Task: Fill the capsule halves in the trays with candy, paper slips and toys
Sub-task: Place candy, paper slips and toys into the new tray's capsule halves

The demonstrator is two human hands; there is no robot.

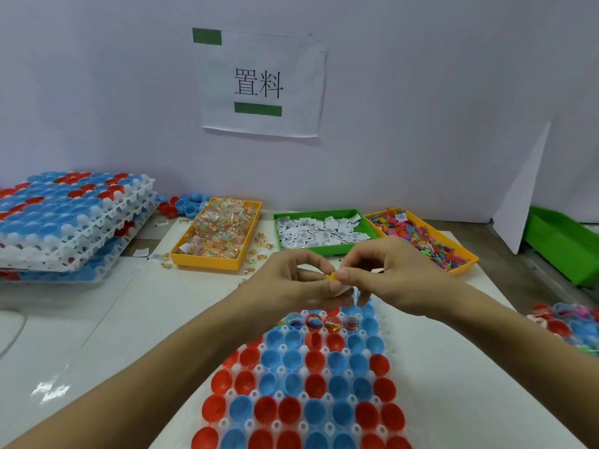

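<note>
A white tray [387, 354] of red and blue capsule halves [314, 361] lies in front of me; several halves in its far row hold items [312, 320]. Above that far row my left hand [291, 280] and my right hand [385, 273] meet. Together they pinch a small yellow toy [331, 276] and a white paper slip [343, 288] between the fingertips. Behind them stand an orange bin of wrapped candy [217, 234], a green bin of paper slips [319, 233] and an orange bin of colourful toys [424, 238].
A stack of filled-up capsule trays [71, 218] stands at the left, with loose capsule halves [186, 204] behind it. A green bin [560, 244] sits far right. Another tray of capsules [570, 325] shows at the right edge. Loose candies [256, 254] lie around the candy bin.
</note>
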